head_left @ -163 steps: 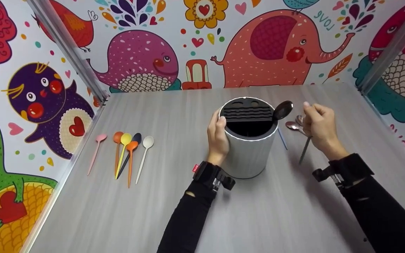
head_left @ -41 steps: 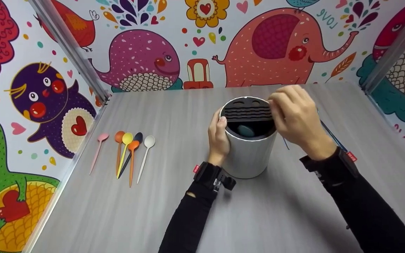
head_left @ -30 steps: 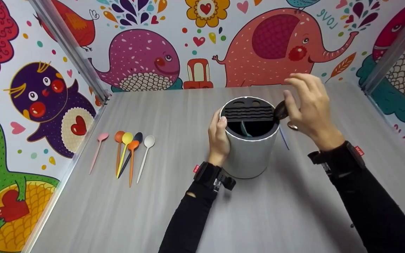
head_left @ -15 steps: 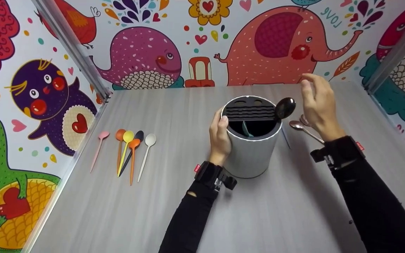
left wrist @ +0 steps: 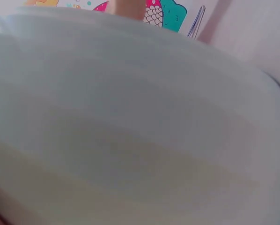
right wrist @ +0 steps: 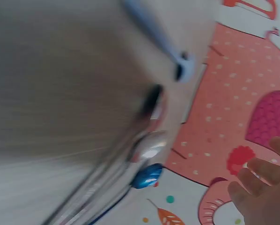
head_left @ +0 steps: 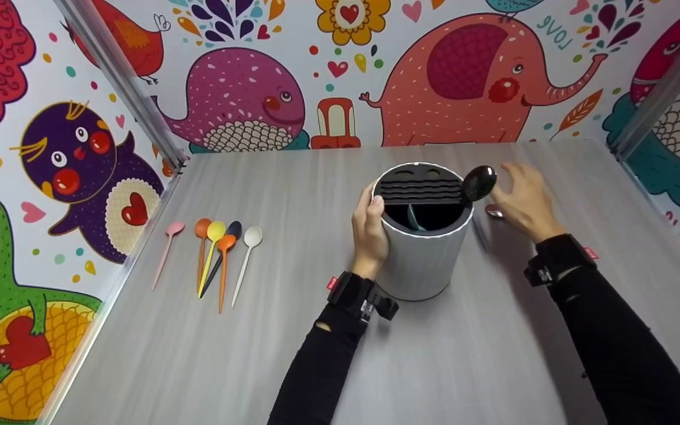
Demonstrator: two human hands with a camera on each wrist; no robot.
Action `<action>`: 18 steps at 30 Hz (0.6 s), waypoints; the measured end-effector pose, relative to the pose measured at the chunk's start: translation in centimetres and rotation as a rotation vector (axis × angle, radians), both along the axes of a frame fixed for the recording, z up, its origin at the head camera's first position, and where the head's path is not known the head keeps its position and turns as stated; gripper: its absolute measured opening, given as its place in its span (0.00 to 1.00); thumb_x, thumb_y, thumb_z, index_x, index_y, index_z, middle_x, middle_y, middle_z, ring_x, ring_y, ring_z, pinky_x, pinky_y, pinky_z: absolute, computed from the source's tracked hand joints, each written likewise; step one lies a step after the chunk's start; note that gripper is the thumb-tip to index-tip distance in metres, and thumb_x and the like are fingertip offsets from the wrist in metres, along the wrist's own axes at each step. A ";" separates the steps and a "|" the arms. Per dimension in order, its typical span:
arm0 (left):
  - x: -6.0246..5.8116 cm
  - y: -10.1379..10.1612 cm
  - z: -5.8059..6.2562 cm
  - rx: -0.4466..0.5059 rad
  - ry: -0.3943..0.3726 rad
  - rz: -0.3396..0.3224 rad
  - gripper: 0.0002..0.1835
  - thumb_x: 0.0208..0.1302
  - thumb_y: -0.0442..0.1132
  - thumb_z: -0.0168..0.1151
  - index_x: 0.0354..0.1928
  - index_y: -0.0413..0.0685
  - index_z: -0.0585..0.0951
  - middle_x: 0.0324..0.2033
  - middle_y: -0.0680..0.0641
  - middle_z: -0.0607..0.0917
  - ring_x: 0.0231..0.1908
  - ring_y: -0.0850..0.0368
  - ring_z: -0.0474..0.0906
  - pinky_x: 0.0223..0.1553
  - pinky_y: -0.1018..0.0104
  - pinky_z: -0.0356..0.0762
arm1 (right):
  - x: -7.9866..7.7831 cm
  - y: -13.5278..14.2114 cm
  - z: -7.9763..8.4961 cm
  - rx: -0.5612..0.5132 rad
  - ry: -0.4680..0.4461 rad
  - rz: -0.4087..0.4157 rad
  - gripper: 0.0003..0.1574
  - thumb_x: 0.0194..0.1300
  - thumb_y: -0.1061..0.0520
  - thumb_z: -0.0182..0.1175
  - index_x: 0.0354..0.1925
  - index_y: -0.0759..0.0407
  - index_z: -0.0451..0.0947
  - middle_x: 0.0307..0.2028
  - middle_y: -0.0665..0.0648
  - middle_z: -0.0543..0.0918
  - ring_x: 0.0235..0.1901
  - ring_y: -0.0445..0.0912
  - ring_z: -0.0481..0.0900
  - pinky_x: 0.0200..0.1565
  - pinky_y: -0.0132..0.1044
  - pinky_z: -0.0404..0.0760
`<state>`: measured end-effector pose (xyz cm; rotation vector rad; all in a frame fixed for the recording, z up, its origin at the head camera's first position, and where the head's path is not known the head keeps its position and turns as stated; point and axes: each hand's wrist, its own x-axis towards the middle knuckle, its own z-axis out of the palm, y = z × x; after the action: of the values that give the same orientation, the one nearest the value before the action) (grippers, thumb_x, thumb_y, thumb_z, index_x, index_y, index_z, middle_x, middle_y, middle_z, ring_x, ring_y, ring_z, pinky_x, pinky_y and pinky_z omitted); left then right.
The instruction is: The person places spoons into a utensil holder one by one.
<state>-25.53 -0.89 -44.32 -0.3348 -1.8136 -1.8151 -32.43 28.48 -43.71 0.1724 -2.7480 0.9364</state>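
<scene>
A grey cylindrical utensil holder (head_left: 419,265) with a black slotted insert stands upright on the table. My left hand (head_left: 369,233) grips its side, thumb up at the rim; the holder's wall fills most of the left wrist view. Inside the front opening leans a teal spoon (head_left: 414,218). A dark shiny spoon (head_left: 479,183) sticks out at the right rim. Just right of it, my right hand (head_left: 526,200) reaches low with spread fingers and nothing in them. By that hand lie a copper-coloured spoon (head_left: 494,211), a silver spoon (right wrist: 151,145), a blue spoon (right wrist: 147,176) and a light-blue spoon (right wrist: 154,30).
On the table's left side lie a pink spoon (head_left: 175,227), a yellow spoon (head_left: 216,230), a white spoon (head_left: 252,236), a dark blue spoon (head_left: 234,228) and two orange ones. Printed panels (head_left: 245,100) wall in the back and sides.
My right hand put the teal spoon into the holder, let go and drew off to the right. Now it has come down beside the spoons there. My left hand stays on the holder.
</scene>
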 end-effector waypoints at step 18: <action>0.0 -0.1 0.0 -0.002 0.009 -0.001 0.32 0.67 0.48 0.38 0.61 0.32 0.77 0.54 0.38 0.83 0.55 0.51 0.78 0.60 0.59 0.72 | -0.1 0.6 -4.5 0.338 -0.140 0.107 0.16 0.62 0.60 0.54 0.45 0.70 0.76 0.46 0.74 0.73 0.50 0.69 0.69 0.53 0.65 0.67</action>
<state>-25.55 -0.98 -44.34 -0.3444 -1.8094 -1.8103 -32.55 29.06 -48.18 0.3248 -3.0368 0.5164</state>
